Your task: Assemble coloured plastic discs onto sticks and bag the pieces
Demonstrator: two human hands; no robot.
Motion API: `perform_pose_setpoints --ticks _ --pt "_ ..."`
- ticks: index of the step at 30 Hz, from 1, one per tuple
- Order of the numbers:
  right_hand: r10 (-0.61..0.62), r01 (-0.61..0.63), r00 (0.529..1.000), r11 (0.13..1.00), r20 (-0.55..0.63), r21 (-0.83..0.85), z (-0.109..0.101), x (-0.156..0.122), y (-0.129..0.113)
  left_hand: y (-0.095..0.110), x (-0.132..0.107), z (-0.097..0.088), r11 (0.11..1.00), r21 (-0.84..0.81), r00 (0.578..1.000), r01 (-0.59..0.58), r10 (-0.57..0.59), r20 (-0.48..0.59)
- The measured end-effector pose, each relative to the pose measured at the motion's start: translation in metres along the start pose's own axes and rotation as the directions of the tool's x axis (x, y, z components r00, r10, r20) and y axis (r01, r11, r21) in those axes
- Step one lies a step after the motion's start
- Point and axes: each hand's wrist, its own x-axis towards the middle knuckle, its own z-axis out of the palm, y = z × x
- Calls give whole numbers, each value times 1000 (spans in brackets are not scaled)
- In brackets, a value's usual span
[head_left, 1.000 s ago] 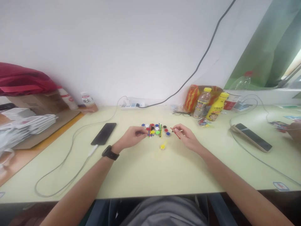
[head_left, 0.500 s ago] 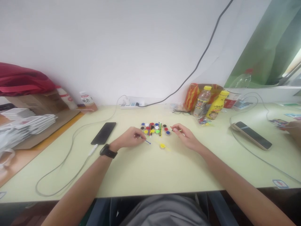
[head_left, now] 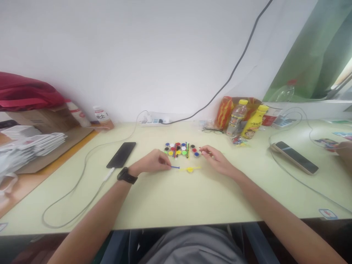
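My left hand (head_left: 153, 160) pinches a thin blue plastic rod (head_left: 175, 167). Its free end points right, at the left tip of a yellow piece (head_left: 190, 169) on the table, a round disc with a long thin rod across it. I cannot tell whether the two tips touch. To the right, my right hand (head_left: 216, 158) has thumb and fingers pressed together around a small piece with a red end (head_left: 200, 148), mostly hidden by the fingers. Between and beyond both hands lie several coloured round discs (head_left: 184, 153), with red, blue, green and black rods (head_left: 187, 149) across them.
A black phone (head_left: 121, 155) on a white cable lies left, and another phone (head_left: 296, 157) right. Drink bottles (head_left: 237, 117), a snack bag (head_left: 223, 112) and glasses (head_left: 211, 130) stand or lie at the back right. A power strip (head_left: 154, 122) is by the wall.
The blue rod has moved slightly right and now lies nearly level, close to the yellow piece. The yellow piece's rod, blurred before, now shows clearly running left to right. My right hand has barely moved.
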Motion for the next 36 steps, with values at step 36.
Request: perform_pose_setpoints --ticks 36 --pt "-102 128 979 981 178 -145 7 -7 -12 26 11 58 993 -11 985 -115 113 -129"
